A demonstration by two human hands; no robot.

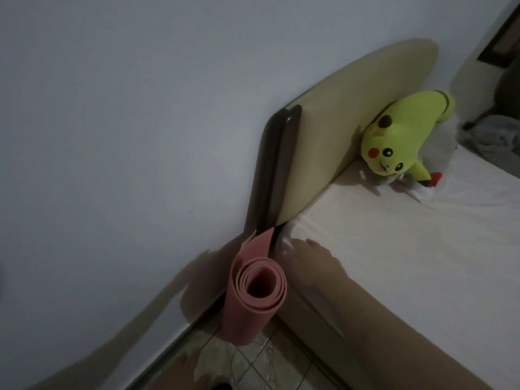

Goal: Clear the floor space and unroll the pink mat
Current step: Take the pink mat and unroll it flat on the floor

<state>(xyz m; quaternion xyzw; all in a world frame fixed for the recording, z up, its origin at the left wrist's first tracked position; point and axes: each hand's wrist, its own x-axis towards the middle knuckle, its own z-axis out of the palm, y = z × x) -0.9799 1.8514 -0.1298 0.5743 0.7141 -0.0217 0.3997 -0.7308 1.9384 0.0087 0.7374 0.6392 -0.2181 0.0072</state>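
Note:
The pink mat [253, 294] is rolled up and stands on end on the tiled floor [270, 367], in the gap between the wall and the bed's corner. Its loose flap leans against the dark bedpost [270, 170]. My right hand [312, 263] reaches in from the lower right, fingers stretched out flat over the mattress corner just right of the roll, holding nothing. Only a blurred part of my left hand [185, 367] shows at the bottom edge, beside a pale crumpled thing [209, 358] on the floor; whether it grips that is unclear.
A bed with a white sheet [408, 249] fills the right side, with a beige headboard [346, 128] against the wall. A yellow plush toy [394, 136] leans on the headboard. Crumpled clothes [489, 136] lie at the far right. The room is dim.

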